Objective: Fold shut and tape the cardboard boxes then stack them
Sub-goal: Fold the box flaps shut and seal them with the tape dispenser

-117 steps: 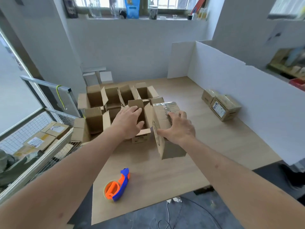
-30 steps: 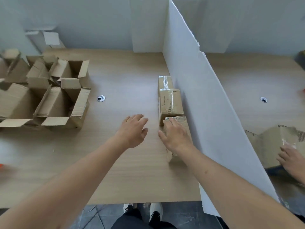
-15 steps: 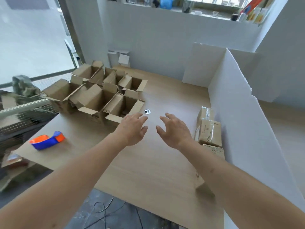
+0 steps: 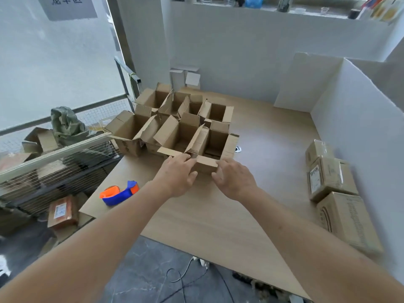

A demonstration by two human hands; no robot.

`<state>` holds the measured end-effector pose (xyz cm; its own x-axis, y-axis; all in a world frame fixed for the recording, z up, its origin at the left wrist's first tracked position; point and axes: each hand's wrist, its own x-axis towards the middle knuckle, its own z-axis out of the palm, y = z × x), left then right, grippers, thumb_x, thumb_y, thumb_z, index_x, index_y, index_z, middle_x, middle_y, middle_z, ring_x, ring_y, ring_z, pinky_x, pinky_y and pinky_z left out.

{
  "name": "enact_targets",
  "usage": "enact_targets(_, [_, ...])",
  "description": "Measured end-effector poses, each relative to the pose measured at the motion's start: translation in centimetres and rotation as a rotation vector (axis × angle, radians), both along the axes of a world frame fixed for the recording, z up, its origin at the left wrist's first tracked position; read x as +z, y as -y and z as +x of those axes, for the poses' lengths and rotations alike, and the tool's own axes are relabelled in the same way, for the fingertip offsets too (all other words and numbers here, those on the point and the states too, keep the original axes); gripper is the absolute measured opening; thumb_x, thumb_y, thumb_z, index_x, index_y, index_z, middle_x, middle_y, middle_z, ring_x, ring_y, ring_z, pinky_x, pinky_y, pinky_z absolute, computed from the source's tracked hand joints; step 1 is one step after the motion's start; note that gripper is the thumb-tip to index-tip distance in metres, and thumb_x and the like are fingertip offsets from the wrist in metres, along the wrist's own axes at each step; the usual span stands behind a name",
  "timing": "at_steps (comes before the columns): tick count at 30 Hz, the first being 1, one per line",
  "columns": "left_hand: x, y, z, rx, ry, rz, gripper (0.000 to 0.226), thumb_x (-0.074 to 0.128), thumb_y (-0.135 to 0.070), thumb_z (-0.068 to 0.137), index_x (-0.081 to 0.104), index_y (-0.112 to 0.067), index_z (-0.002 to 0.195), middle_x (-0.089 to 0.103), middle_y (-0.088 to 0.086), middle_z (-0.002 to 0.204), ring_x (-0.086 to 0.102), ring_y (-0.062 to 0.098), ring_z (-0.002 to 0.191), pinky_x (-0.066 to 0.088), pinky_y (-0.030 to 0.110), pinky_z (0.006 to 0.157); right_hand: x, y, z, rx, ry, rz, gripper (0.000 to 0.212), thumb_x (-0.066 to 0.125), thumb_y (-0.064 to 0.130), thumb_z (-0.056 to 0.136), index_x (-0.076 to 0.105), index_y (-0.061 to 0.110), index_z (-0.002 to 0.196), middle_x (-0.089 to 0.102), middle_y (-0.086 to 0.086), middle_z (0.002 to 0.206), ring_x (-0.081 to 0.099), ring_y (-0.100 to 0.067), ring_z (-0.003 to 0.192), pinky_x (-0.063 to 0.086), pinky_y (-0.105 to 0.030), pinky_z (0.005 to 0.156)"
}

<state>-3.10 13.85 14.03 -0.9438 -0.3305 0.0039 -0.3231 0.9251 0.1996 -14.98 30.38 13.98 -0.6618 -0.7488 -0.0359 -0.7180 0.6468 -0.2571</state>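
Observation:
Several open cardboard boxes stand clustered at the table's far left, flaps up. The nearest open box has its front flap folded toward me. My left hand touches the left end of that flap, and my right hand touches its right end. Both have their fingers spread, and I see no firm grip. Three closed, taped boxes lie in a row on the right along the white divider. An orange-and-blue tape dispenser lies near the table's left edge, left of my left arm.
The white foam divider walls off the table's right side and back corner. A wire-mesh cart stands to the left of the table. A taped parcel lies on the floor below it. Cables trail under the near table edge.
My right hand has left the taped box by the divider. Both hands have moved left and forward across the table to the nearest open box, and my view has turned left.

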Motion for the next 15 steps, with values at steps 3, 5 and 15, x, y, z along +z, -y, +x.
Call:
enact_targets(3, [-0.7,2.3,0.7,-0.011,0.023,0.022,0.05,0.049,-0.039,0.103,0.05,-0.017,0.148,0.046,0.007,0.152,0.043,0.027,0.139,0.032,0.046,0.115,-1.2,1.9,1.1,-0.012,0.006,0.045,0.041,0.048,0.045,0.1,0.059,0.018,0.129,0.059,-0.002,0.126,0.057,-0.027,0.117,0.048,-0.041,0.096])
enact_targets(5, [-1.3,3.3,0.6,-0.025,0.032,0.038,0.051,0.048,-0.039,0.104,0.048,-0.018,0.15,0.045,0.007,0.154,0.041,0.027,0.141,0.028,0.048,0.117,-2.0,2.9,1.2,-0.026,0.013,0.061,0.042,0.048,0.045,0.1,0.058,0.018,0.13,0.059,-0.002,0.127,0.057,-0.026,0.117,0.048,-0.041,0.095])
enact_targets(15, [-6.4,8.4,-4.9,-0.052,0.118,0.101,0.052,0.047,-0.038,0.105,0.044,-0.018,0.153,0.041,0.006,0.158,0.038,0.026,0.144,0.028,0.047,0.121,-7.4,8.6,-3.7,-0.068,0.115,0.106,0.045,0.049,0.046,0.101,0.056,0.02,0.137,0.057,-0.002,0.137,0.053,-0.026,0.125,0.048,-0.043,0.102])
